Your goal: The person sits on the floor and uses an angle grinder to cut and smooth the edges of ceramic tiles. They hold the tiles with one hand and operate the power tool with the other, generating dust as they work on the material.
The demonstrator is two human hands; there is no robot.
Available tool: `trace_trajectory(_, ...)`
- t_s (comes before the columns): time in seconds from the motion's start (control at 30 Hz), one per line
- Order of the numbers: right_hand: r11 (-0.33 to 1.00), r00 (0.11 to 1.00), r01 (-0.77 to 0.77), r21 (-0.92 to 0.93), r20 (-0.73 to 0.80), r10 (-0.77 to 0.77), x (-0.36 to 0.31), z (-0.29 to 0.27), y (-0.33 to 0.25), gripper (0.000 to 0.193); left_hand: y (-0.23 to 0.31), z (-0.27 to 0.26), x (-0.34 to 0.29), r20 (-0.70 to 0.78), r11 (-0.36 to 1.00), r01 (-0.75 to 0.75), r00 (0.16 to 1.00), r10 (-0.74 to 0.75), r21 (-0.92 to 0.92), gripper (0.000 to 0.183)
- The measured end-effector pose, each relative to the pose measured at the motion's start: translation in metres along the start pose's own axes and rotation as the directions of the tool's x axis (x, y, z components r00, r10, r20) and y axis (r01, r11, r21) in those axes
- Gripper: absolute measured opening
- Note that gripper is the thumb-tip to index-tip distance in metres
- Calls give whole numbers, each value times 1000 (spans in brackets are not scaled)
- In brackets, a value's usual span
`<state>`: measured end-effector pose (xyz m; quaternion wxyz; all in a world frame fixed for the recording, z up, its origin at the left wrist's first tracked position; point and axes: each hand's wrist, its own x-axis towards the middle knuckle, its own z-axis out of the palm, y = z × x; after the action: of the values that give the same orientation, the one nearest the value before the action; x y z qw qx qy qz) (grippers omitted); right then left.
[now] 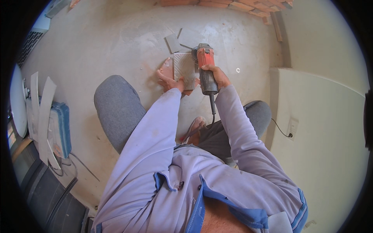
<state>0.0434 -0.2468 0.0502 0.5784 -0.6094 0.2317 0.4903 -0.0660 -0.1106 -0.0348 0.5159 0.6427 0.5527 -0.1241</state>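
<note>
My right hand (218, 76) is wrapped round the body of a red and black angle grinder (206, 60), held upright in the picture with its cord toward me. The grinder's disc (194, 53) is at the right edge of a grey ridged tile (184, 66). My left hand (170, 82) grips the tile at its lower left, some of its fingers hidden. Reddish brick pieces (167, 66) lie beside and under the tile. Just beyond is a small grey tile offcut (172, 43). Whether the disc is spinning I cannot tell.
The grinder's cord (213, 110) runs back past my foot (198, 123). A plug sits in a wall socket (293, 128) at the right. Stacked bricks (248, 7) stand at the far side. To the left are a blue case (61, 128) and pale curved strips (46, 112).
</note>
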Motion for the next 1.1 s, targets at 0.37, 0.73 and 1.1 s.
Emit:
trace_trajectory(0.37,999,992,31,21,-122,-29,-8,8,0,39,-6,5,5,-25,996,-90,996,89,-24,117)
trace_trajectory(0.73,996,995,87,8,-53,-87,9,-11,15,37,-27,29,24,-78,976,-217,973,217,14,126)
trace_trajectory(1.1,994,994,101,-45,-26,-102,6,-5,21,45,-24,25,20,-50,993,-108,993,106,-52,132)
